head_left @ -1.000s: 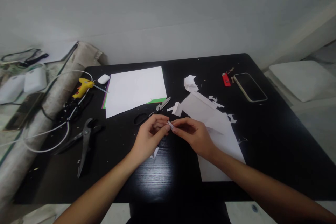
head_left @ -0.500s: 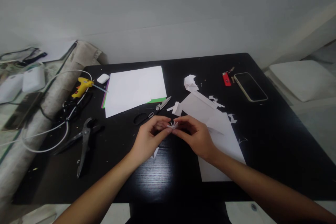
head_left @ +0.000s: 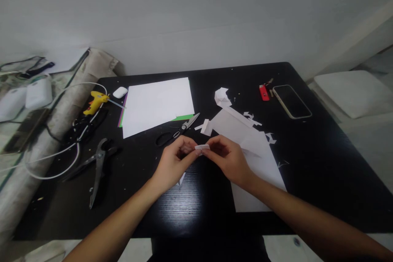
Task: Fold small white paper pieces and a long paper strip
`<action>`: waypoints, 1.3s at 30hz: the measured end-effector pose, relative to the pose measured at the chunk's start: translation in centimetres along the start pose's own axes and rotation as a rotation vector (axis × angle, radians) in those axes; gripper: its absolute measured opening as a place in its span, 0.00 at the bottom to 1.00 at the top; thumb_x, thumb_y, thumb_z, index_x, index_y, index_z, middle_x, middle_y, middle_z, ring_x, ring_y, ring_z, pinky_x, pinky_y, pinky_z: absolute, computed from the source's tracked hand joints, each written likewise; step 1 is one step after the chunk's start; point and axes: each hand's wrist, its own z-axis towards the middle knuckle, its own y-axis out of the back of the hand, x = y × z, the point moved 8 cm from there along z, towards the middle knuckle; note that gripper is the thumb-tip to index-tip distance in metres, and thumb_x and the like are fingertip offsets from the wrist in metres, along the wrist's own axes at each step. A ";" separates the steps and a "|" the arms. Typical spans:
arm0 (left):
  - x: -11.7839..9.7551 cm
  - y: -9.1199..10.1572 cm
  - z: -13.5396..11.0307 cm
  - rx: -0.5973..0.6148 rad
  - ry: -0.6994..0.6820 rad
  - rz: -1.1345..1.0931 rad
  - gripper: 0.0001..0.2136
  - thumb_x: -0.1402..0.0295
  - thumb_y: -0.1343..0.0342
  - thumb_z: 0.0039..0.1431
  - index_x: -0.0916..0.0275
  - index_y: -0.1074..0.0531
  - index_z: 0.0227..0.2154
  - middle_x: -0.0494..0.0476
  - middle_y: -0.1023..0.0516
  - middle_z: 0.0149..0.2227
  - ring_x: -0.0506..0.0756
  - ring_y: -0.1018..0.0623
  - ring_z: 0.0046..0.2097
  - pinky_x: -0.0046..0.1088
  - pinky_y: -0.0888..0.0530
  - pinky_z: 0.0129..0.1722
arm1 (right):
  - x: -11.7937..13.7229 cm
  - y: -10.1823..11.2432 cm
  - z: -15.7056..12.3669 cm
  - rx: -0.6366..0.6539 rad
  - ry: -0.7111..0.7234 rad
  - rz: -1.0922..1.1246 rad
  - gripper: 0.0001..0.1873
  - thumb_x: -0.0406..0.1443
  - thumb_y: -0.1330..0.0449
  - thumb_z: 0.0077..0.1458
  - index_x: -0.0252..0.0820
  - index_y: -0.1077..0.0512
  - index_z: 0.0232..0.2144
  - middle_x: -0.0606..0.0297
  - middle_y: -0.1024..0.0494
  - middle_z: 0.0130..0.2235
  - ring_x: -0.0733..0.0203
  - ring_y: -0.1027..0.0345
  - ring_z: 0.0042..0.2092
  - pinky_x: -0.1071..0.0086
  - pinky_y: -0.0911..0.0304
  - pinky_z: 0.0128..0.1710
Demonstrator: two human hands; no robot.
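Observation:
Both hands meet over the middle of the black table [head_left: 307,159]. My left hand [head_left: 175,161] and my right hand [head_left: 229,159] each pinch one small folded piece of white paper [head_left: 202,147] between thumb and fingertips. The fingers of both hands are closed on it. A cut white sheet [head_left: 251,151] lies under and to the right of my right hand. Black-handled scissors [head_left: 176,132] lie just beyond my left hand. A small white paper scrap [head_left: 181,178] pokes out below my left wrist.
A stack of white paper over green and purple sheets [head_left: 156,104] lies at the back. Pliers [head_left: 98,163], a yellow glue gun [head_left: 95,101] with its white cable and an earbud case [head_left: 120,92] sit left. A red lighter [head_left: 264,92] and a phone [head_left: 291,101] sit at the back right.
The small paper piece spread into a fan shape between my fingertips, then was pressed flat again. Both hands stayed in place.

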 end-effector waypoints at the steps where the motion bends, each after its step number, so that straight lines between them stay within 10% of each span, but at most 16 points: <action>1: 0.0 -0.1 0.0 0.007 0.003 0.011 0.09 0.63 0.34 0.61 0.62 0.24 0.37 0.50 0.24 0.29 0.50 0.26 0.31 0.26 0.29 0.33 | -0.1 -0.1 0.0 0.005 -0.002 0.010 0.12 0.41 0.27 0.54 0.44 0.23 0.36 0.66 0.19 0.35 0.59 0.23 0.37 0.65 0.26 0.42; 26: 0.9 -0.4 -0.4 0.018 0.017 -0.216 0.10 0.72 0.37 0.61 0.59 0.33 0.41 0.51 0.21 0.34 0.50 0.20 0.34 0.26 0.25 0.36 | -0.3 -0.5 -0.1 0.060 -0.039 0.056 0.12 0.42 0.27 0.54 0.44 0.20 0.39 0.61 0.16 0.38 0.54 0.19 0.40 0.59 0.23 0.47; 39: -0.2 -0.1 -0.5 0.061 -0.133 0.124 0.08 0.67 0.39 0.67 0.59 0.28 0.45 0.53 0.20 0.35 0.52 0.19 0.37 0.28 0.22 0.40 | 0.1 -0.3 0.0 0.066 -0.006 0.057 0.17 0.37 0.25 0.49 0.45 0.21 0.43 0.65 0.20 0.35 0.58 0.24 0.37 0.61 0.24 0.42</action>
